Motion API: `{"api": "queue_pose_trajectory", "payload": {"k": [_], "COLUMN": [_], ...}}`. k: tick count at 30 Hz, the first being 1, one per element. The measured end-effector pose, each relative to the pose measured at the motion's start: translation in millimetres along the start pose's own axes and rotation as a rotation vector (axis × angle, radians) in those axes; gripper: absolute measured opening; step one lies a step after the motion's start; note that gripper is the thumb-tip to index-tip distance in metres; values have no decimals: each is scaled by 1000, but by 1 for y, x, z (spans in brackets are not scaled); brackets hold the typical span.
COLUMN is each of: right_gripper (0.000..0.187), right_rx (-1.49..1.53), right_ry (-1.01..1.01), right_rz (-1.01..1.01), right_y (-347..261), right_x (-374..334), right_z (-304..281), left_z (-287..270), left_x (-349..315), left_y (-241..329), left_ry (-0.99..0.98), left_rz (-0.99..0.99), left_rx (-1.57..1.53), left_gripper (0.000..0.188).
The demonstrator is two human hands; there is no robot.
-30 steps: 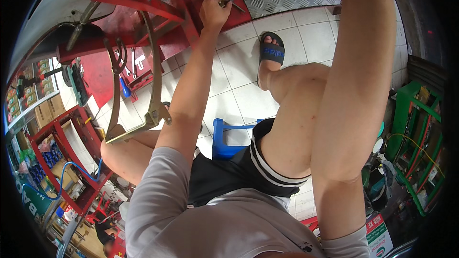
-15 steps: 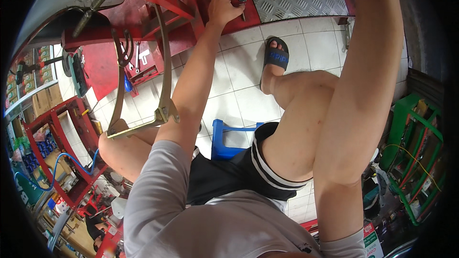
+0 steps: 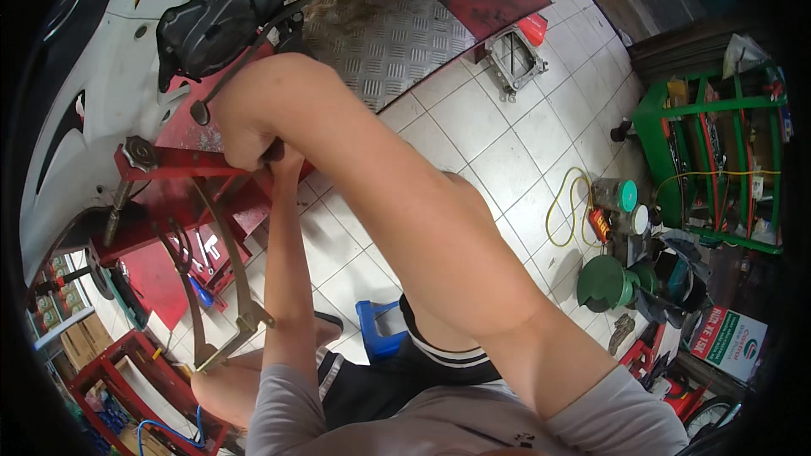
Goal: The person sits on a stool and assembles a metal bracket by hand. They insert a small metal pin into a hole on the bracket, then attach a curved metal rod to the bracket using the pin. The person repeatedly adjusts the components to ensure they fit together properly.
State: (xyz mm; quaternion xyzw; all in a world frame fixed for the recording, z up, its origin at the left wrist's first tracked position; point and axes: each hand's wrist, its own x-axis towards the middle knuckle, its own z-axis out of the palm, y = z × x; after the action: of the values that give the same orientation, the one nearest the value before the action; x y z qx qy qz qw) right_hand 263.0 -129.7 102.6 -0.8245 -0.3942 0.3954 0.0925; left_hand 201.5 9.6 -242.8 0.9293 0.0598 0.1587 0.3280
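Note:
My right hand [image 3: 243, 122] is bent over at the wrist beside the motorcycle's dark engine [image 3: 207, 29]. Its fingers are curled closed, and what they hold is hidden. My left hand [image 3: 290, 160] meets it from below, mostly covered, so its fingers do not show. A small dark piece [image 3: 273, 150] peeks out between the two hands; its kind cannot be made out. Just left of my right hand, a pedal lever with a round pad [image 3: 200, 112] hangs below the engine. Under the hands lies the red lift platform [image 3: 190, 131].
A red stand arm with a screw [image 3: 139, 152] and a brass-coloured metal bracket [image 3: 241, 287] stand at the left. Wrenches [image 3: 205, 253] lie on red metal. A blue stool [image 3: 380, 329] is below me. A metal frame part [image 3: 513, 61], green rack [image 3: 650, 127] and tubs [image 3: 604, 283] are rightward.
My view has swung right and shows more of the motorcycle. My right arm has come across to the left, bringing its hand against my left hand. The left hand's grip on a black part is now hidden.

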Motion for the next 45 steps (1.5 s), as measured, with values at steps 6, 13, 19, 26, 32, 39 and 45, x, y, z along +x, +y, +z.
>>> {"api": "queue_pose_trajectory", "payload": {"k": [6,13,19,26,32,39,45], "right_gripper": [29,33,28,14,12,16,17], "right_rx": [-30,-124,-79,-3,146,14,-98], "right_ry": [107,293,376,379,273,377,399], "right_rz": [-85,-263,-495,-526,-509,-584,-612], "right_y": [-3,-2,2,-32,-40,-44,-52], "right_x": [20,35,47,13,-6,-17,-16], "right_z": [12,31,49,79,101,113,112], "left_z": [-28,-72,-160,-234,-320,-350,-346], "left_x": [-47,-124,-176,-217,-216,-238,-221], "left_y": [36,92,132,108,84,66,125], "left_ry": [86,-519,-1082,-813,-678,55,233], "left_rz": [155,339,259,-282,-699,-752,-772], "left_rx": [-176,-31,401,154,160,-660,-689], "left_gripper": [33,27,33,41,29,42,41]}}
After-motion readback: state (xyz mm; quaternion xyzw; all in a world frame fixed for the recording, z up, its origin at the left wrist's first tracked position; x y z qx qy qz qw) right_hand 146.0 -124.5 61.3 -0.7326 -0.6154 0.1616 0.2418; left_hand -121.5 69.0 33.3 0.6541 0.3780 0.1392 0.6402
